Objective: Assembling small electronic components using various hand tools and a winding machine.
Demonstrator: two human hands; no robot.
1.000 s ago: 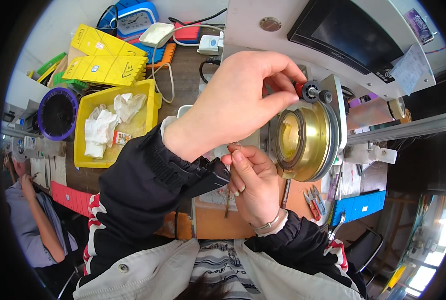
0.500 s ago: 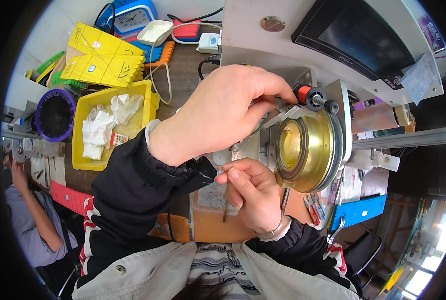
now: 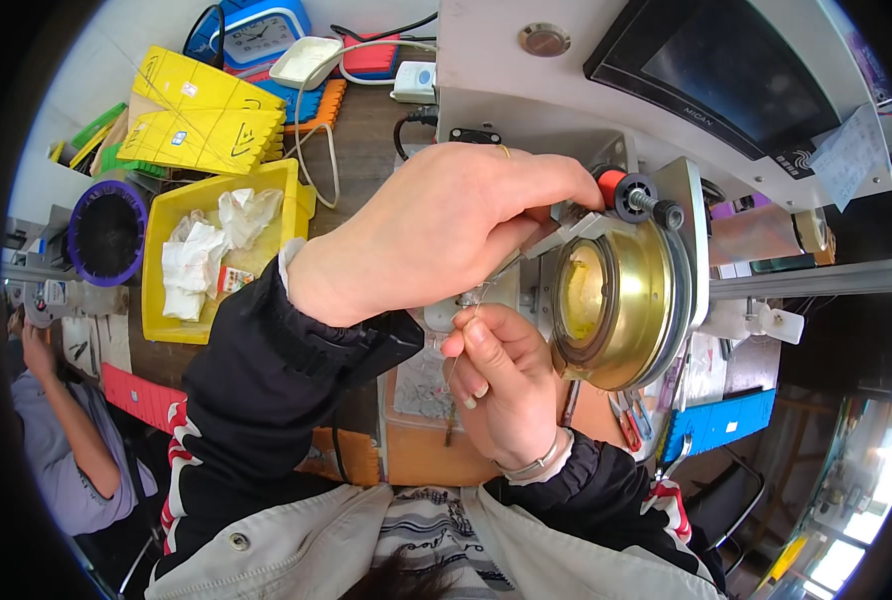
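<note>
My left hand (image 3: 436,225) reaches across the front of the machine. Its fingers are curled together beside a flat metal arm (image 3: 571,232), close to a red-and-black roller (image 3: 616,190); what the fingertips grip is hidden behind the hand. Below it, my right hand (image 3: 511,385) pinches a fine thread-like wire (image 3: 452,372) between thumb and forefinger, just under a small metal tip. A loose length of the wire hangs down past the fingers. Right of both hands sits a shiny brass-coloured drum (image 3: 638,315) on the machine.
A yellow bin (image 3: 301,190) with crumpled tissues stands at left, next to a purple-rimmed round container (image 3: 78,235). A dark screen (image 3: 716,75) is mounted on the machine. Pliers (image 3: 628,420) lie at right. Another person's arm (image 3: 76,415) works at far left.
My right hand has shifted slightly, and the hanging wire now bends out to the left of its fingers. My left hand stays by the metal arm, its wrist slightly lower.
</note>
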